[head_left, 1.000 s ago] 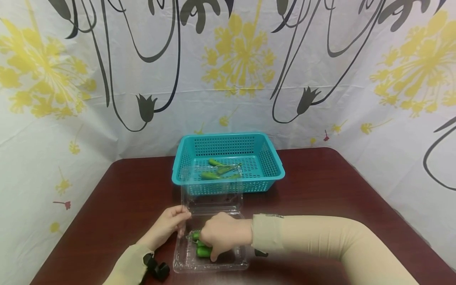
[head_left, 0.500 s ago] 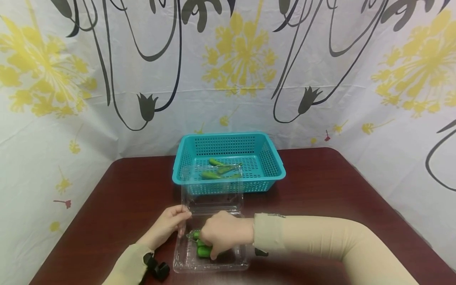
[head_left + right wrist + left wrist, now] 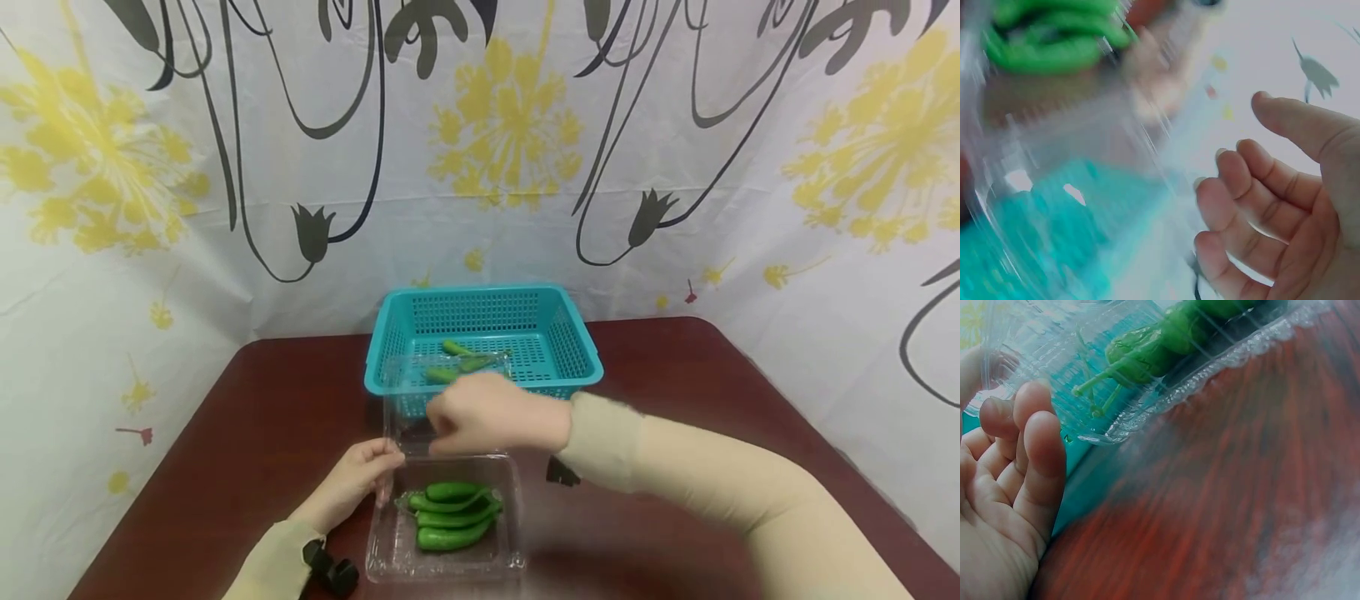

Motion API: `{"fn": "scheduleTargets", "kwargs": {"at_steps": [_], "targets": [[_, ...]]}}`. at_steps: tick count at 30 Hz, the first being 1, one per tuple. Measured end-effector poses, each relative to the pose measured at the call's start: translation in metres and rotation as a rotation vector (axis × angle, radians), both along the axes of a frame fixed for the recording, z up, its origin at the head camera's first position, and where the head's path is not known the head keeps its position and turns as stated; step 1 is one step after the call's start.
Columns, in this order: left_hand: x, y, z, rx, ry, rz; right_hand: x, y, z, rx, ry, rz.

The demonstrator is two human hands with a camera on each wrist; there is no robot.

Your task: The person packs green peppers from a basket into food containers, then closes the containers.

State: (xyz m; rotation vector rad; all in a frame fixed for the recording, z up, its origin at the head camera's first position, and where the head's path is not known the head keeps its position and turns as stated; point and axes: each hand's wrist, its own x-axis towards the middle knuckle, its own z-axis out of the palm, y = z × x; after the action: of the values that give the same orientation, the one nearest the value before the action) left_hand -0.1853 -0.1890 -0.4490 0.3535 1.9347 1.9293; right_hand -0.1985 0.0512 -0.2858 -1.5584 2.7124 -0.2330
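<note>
Left hand (image 3: 356,479): fingertips pinching the clear container (image 3: 446,575) at about ten o'clock, beside its hinge.
Right hand (image 3: 491,412): fingers loosely bent with nothing in them, up at twelve o'clock in front of the raised lid (image 3: 397,417); I can't tell whether it touches.
Container: thin see-through plastic, squarish with rounded corners and ribbed walls, base flat on the counter (image 3: 637,375), lid standing up at twelve.
Green peppers (image 3: 453,518): smooth, glossy, long and slightly curved, bunched side by side in the container's base, some thin stems poking towards nine o'clock.
Basket (image 3: 477,312): turquoise plastic, oblong, latticed, sides flaring; just beyond the lid at twelve, more peppers (image 3: 456,347) on its floor, towards its own seven.
Counter: dark red-brown, streaky grain, soft sheen, rounded far corners.
Backdrop (image 3: 450,242): creased white cloth, printed with yellow seed-heads and grey trailing stems.
Sleeves (image 3: 697,467): pale beige, cuffed, dark gadgets at the wrists.
</note>
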Motion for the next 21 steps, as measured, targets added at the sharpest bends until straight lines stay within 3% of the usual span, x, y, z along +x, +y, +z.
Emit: {"fn": "scheduleTargets", "kwargs": {"at_steps": [5, 9, 15, 21], "targets": [[0.001, -0.001, 0.001, 0.006, -0.004, -0.002, -0.027, 0.017, 0.044, -0.175, -0.046, -0.090], [0.003, -0.001, 0.000, 0.011, -0.003, -0.003, -0.055, 0.030, 0.061, -0.271, -0.044, -0.202], [0.005, -0.001, 0.000, 0.012, 0.000, -0.003, -0.098, 0.045, 0.057, -0.299, -0.056, -0.366], [0.004, -0.001, 0.001, 0.002, 0.009, 0.007, -0.131, 0.050, 0.039, -0.208, -0.084, -0.458]]}}
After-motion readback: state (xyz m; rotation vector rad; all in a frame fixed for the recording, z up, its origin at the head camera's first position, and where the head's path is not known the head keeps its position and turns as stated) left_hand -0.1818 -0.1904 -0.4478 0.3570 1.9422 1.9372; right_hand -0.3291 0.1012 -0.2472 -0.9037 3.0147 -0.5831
